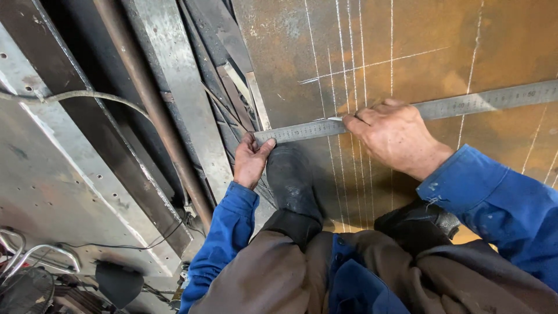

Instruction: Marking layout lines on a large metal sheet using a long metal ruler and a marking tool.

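A long steel ruler (465, 104) lies across a rusty steel sheet (418, 40) marked with white chalk lines. My left hand (251, 160) pinches the ruler's left end at the sheet's edge. My right hand (392, 135) presses on the ruler near its middle and holds a small white marker, apparently chalk (336, 119), with its tip against the ruler's edge. Both arms wear blue sleeves. My black boot (290, 177) rests on the sheet just below the ruler, between the two hands.
Steel bars and flat strips (174, 75) and a rusty pipe (151, 99) lie stacked left of the sheet. A grey cable (87, 94) crosses a perforated metal plate (52, 174). Wire-frame items (29, 261) sit at the lower left.
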